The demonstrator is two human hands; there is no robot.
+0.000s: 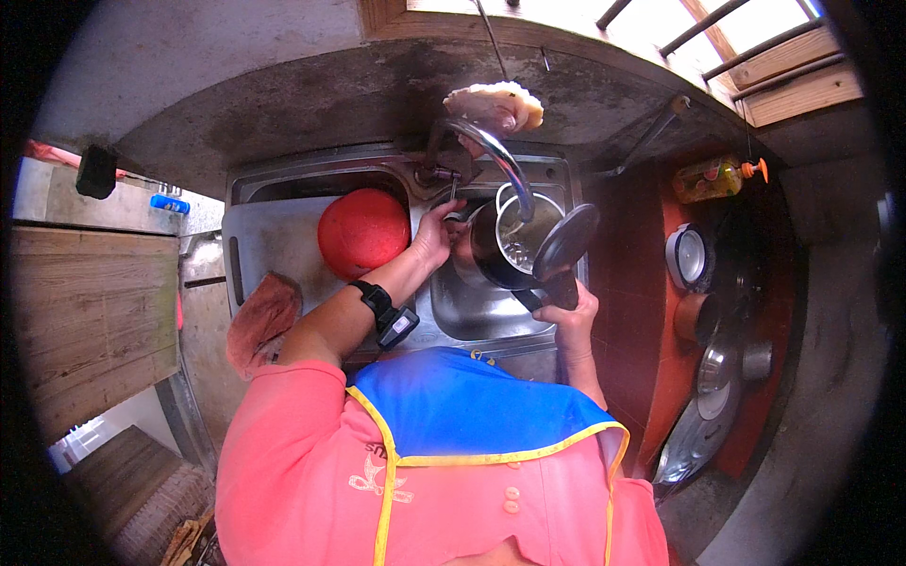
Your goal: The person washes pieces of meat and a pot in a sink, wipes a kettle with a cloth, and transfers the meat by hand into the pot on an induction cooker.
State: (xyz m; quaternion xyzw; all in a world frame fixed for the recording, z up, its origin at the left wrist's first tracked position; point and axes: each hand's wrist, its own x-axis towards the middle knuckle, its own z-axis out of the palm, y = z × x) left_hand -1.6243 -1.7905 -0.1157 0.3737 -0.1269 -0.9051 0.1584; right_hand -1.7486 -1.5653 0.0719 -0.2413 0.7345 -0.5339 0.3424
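Under the curved metal faucet (pixel 495 145), a dark pot (pixel 481 247) with a pale interior is tilted above the steel sink basin (pixel 481 308); some liquid shows inside it. My left hand (pixel 439 230) is at the pot's left side, by the faucet's base, its fingertips partly hidden. On the right, my right hand (pixel 575 311) grips a dark handle; a dark round piece (pixel 566 240), perhaps the lid, stands tilted at the pot's rim. Whether the hand holds pot, lid or both is unclear.
Left of the basin, a red bowl (pixel 364 233) rests on a white cutting board (pixel 283 219) beside a reddish cloth (pixel 265 318). A soap bottle (pixel 708 180) hangs at right, above pots and lids on a red ledge (pixel 672 311). A pale frilly thing (pixel 495 102) hangs behind the faucet.
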